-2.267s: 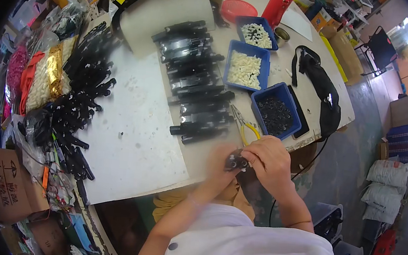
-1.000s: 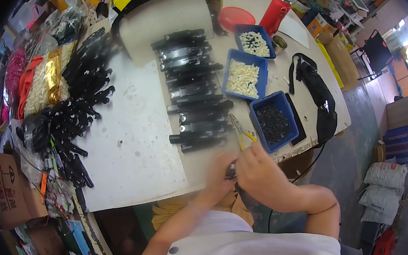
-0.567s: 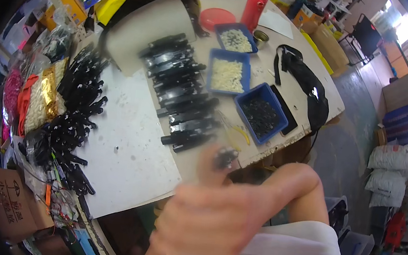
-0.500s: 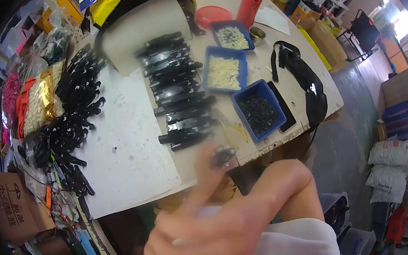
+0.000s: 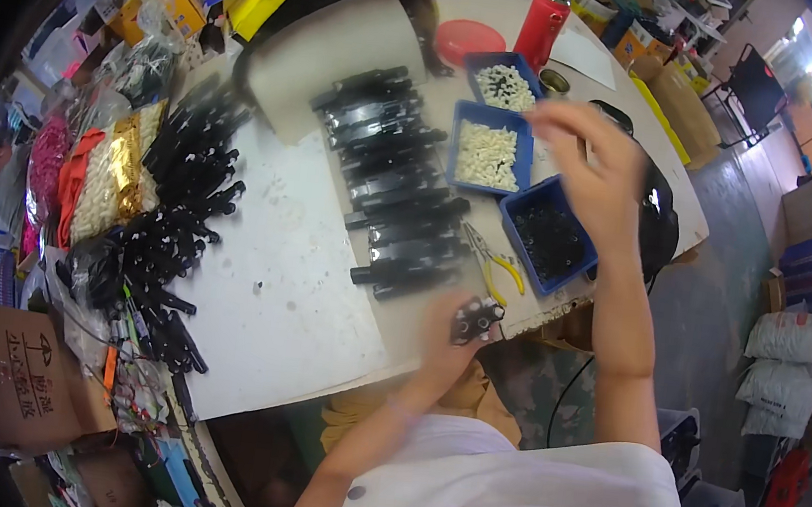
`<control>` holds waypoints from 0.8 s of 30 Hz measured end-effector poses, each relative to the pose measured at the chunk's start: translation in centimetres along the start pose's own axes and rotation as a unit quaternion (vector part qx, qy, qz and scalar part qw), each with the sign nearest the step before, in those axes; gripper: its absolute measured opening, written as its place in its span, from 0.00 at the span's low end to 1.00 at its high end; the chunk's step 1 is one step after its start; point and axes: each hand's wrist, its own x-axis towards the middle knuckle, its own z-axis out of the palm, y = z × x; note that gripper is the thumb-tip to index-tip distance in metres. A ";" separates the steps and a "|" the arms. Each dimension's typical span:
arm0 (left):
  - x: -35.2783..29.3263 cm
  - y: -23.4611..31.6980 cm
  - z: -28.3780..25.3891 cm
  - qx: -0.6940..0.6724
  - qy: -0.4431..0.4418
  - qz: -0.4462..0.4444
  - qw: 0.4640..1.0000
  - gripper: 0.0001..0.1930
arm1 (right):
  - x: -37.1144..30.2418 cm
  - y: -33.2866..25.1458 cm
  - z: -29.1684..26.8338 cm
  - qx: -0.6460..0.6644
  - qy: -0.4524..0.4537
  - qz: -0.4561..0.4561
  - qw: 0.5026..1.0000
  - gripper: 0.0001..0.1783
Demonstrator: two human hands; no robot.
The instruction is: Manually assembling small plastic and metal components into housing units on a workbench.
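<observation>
My left hand (image 5: 448,343), close to the table's front edge, is closed around a small bundle of black tubes (image 5: 476,322), their ends pointing up. My right hand (image 5: 595,175) hovers over the right side, somewhat blurred, fingers extended and apart, with nothing visible in them. Its fingertips are nearest the blue tray of white and dark pieces (image 5: 505,87) and the blue tray of cream-white pieces (image 5: 487,156). Below the wrist sits a blue tray of small black parts (image 5: 548,235). Yellow-handled pliers (image 5: 497,264) lie beside it.
Rows of black tubes (image 5: 395,172) lie mid-table; more are heaped at the left (image 5: 177,238) beside a white sheet (image 5: 284,270). A red bottle (image 5: 543,24), a red lid (image 5: 470,43) and a black pouch (image 5: 658,217), partly behind my right arm, are around the trays.
My right hand has gone from low in front of my body up and forward to the trays. My left hand keeps hold of the tubes. The whole view has shifted slightly.
</observation>
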 end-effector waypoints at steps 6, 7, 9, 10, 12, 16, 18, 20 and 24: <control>0.2 -0.1 -0.2 0.012 0.004 0.011 1.000 0.31 | 0.1 17.7 8.2 -0.311 -0.252 0.010 0.916 0.12; 0.2 0.0 -0.1 0.012 0.007 0.011 1.000 0.31 | -0.1 18.6 8.7 -0.327 -0.280 0.017 0.902 0.12; 0.1 -0.2 -0.3 -0.004 0.008 0.016 1.000 0.30 | 0.2 18.0 9.5 -0.317 -0.339 0.065 0.883 0.11; 0.0 -0.3 -0.2 0.004 0.007 0.015 1.000 0.30 | 0.3 17.9 9.3 -0.316 -0.341 0.063 0.883 0.11; 0.1 -0.4 -0.4 0.003 0.010 0.016 1.000 0.29 | 0.6 16.0 8.3 -0.308 -0.340 0.083 0.885 0.11; 0.3 -0.4 -0.5 0.010 0.006 0.021 1.000 0.28 | 0.2 15.7 8.0 -0.301 -0.297 0.081 0.903 0.11; 0.2 -0.6 -0.5 0.011 0.003 0.020 1.000 0.28 | -0.2 15.2 8.0 -0.243 -0.240 0.056 0.938 0.10; 0.2 -0.6 -0.3 0.013 0.001 0.020 1.000 0.28 | -0.5 16.2 8.2 -0.221 -0.203 0.006 0.954 0.10; 0.2 -0.3 0.0 0.006 -0.002 0.011 1.000 0.29 | -0.5 16.1 7.6 -0.207 -0.096 -0.072 0.971 0.09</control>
